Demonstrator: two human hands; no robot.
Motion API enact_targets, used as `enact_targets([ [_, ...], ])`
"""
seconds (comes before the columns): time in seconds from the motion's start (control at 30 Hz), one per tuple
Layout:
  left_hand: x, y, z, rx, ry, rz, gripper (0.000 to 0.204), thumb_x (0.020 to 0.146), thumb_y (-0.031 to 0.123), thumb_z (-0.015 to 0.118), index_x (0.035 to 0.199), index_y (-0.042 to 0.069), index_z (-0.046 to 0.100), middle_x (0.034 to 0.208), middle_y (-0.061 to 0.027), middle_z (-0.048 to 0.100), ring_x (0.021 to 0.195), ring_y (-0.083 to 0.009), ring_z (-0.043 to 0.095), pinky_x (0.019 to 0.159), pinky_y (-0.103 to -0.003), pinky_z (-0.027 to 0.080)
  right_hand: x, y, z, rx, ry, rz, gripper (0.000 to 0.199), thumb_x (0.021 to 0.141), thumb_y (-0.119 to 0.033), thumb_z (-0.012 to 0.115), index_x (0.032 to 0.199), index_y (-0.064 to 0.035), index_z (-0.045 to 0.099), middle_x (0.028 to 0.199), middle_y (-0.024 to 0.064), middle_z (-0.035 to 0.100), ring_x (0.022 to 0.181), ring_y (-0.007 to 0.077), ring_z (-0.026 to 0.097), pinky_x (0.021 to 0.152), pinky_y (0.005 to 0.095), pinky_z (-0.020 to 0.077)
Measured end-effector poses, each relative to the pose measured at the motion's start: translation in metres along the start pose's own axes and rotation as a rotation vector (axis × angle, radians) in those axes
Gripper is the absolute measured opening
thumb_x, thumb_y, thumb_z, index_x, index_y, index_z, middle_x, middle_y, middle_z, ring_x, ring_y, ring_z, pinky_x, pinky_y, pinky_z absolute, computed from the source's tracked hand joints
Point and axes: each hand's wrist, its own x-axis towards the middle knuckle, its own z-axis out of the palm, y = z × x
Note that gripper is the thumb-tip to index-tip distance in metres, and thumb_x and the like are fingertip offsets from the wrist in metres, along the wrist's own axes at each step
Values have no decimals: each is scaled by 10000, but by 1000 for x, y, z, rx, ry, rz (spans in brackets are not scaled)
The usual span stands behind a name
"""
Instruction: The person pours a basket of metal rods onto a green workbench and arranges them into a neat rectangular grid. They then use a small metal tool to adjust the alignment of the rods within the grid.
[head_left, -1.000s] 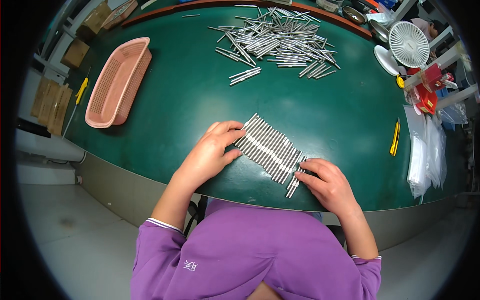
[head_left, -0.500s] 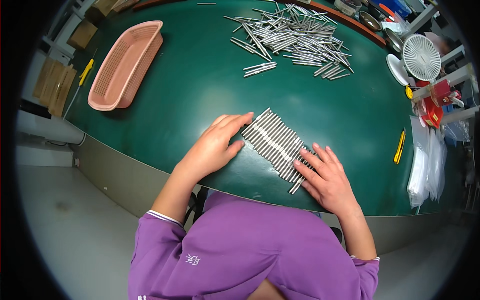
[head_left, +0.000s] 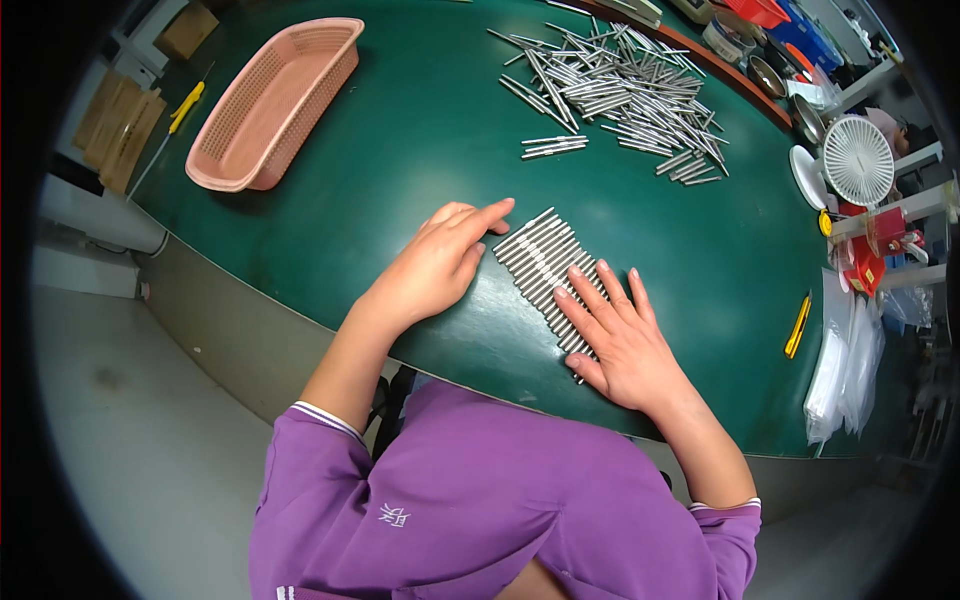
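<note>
Both hands lie flat with fingers spread, holding nothing: left hand (head_left: pixel 432 265) touches the row of metal rods (head_left: pixel 540 262) at its 9 o'clock end, right hand (head_left: pixel 618 335) covers its 5 o'clock end, mid-counter (head_left: pixel 400 150).

Purple top, white-striped cuffs, small white chest mark

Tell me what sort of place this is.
Probably a small workshop or assembly bench: a green worktable with a loose pile of metal rods, a neat row of rods under both hands, and a pink sorting basket.
</note>
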Motion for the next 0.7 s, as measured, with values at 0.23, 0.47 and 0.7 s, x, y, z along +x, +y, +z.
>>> enact_targets([
  [0.23, 6, -20, -10, -14, 24, -8, 592, 881, -96, 516, 1441, 96, 508, 1199, -74, 655, 1167, -284, 548, 1031, -389, 435, 38, 0, 3, -13, 31, -57, 717, 933, -426, 608, 1550, -154, 365, 1631, 101, 288, 1519, 370, 203, 1225, 594, 96],
  [0.47, 11, -36, -7, 11, 119, 25, 619, 867, -112, 490, 1451, 95, 496, 1174, -87, 650, 1150, -295, 556, 1042, -399, 424, 86, 6, -3, -12, 100, -93, 695, 959, -416, 561, 1559, -138, 345, 1637, 107, 275, 1523, 365, 192, 1231, 580, 70],
  [0.7, 11, -45, -9, 34, 200, 49, 656, 847, -129, 477, 1460, 103, 484, 1163, -98, 645, 1145, -302, 557, 1045, -413, 421, 132, 14, 11, -34, 126, -132, 635, 991, -366, 513, 1558, -131, 349, 1631, 112, 295, 1524, 358, 197, 1233, 570, 66],
])
